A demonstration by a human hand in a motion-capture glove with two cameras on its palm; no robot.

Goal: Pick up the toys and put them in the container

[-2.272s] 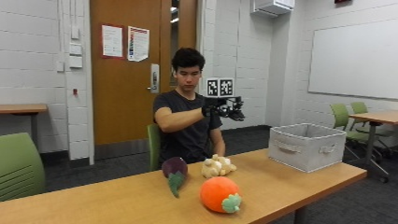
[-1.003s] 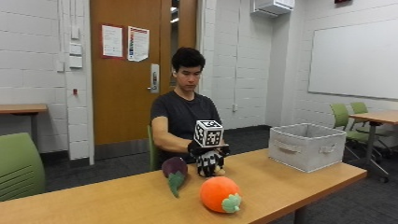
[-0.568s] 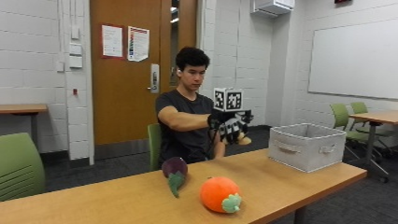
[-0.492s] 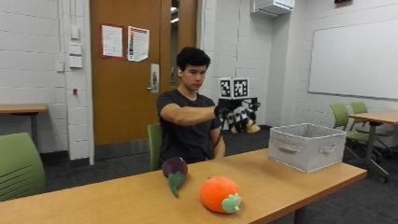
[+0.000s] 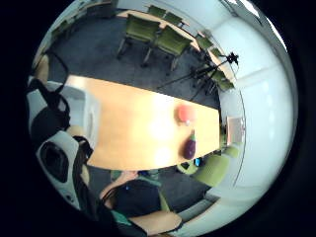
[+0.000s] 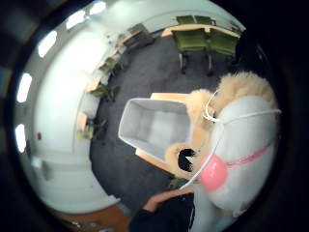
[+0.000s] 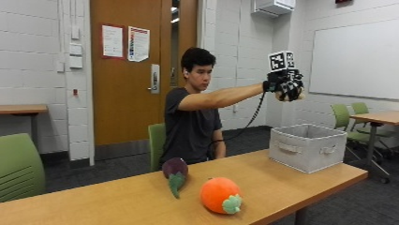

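Note:
In the outside view my gloved right hand (image 7: 285, 86) is stretched out high above the grey fabric container (image 7: 306, 147) at the table's right end, gripping a cream plush toy (image 7: 301, 95) that barely shows past the fingers. The thumb side palm view shows that plush toy (image 6: 227, 140) close against the palm, with the open container (image 6: 154, 126) below it. A purple eggplant toy (image 7: 175, 171) and an orange plush fruit (image 7: 219, 195) lie on the wooden table (image 7: 112, 201). Both also appear in the little finger side view, the eggplant (image 5: 190, 147) beside the orange fruit (image 5: 185, 113).
Green chairs (image 7: 20, 166) stand to the left and behind the container (image 7: 349, 123). A second table (image 7: 377, 117) is at the far right. The person's bare hand (image 7: 217, 152) stays low behind the table edge.
The hand came down to the table, took hold of the cream plush toy, lifted it and carried it right to a spot high over the container.

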